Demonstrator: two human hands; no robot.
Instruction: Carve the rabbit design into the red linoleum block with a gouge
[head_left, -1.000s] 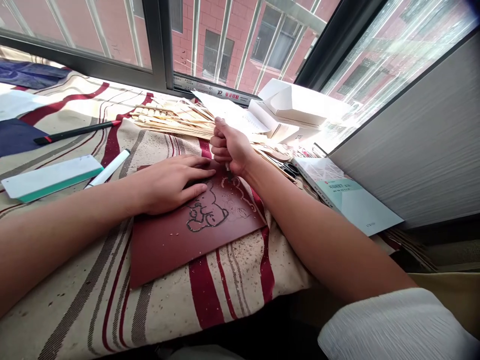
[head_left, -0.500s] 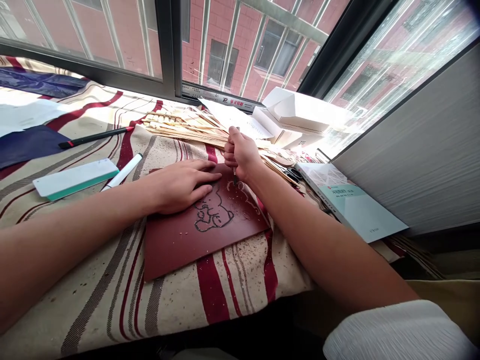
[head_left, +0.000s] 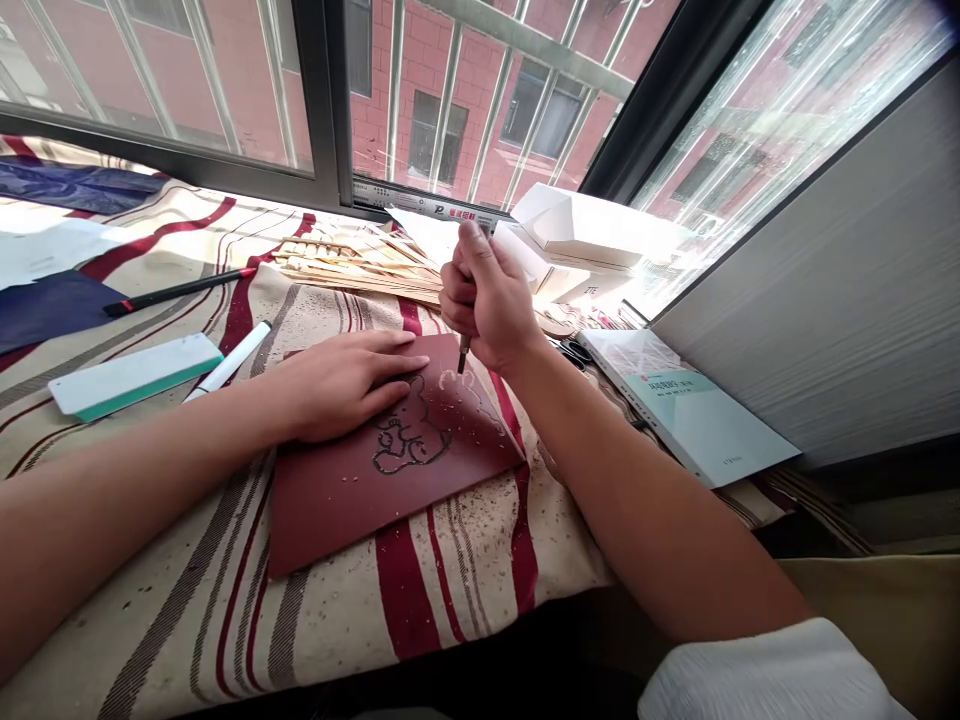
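left hand (head_left: 337, 390), fingers slightly spread, lies atop a red board (head_left: 405, 490); right hand (head_left: 487, 300) curls fingers around a tool (head_left: 463, 358).

sunlight falls through a dark-framed window (head_left: 319, 110) onto a striped tablecloth (head_left: 341, 620), where a white-and-green block (head_left: 135, 375) lies just beside a white marker (head_left: 229, 362), with a long black pen (head_left: 180, 292) farther back, near dark blue material (head_left: 52, 310) and white paper (head_left: 52, 252) at far left. pale thin strips (head_left: 352, 262) lie heaped below the sill, near a white box (head_left: 592, 225), while a white-and-teal book (head_left: 690, 405) rests at right beside black-looped handles (head_left: 576, 352) and a grey panel (head_left: 840, 250). outside, pale bars (head_left: 442, 100) stand before a pink building (head_left: 375, 130).
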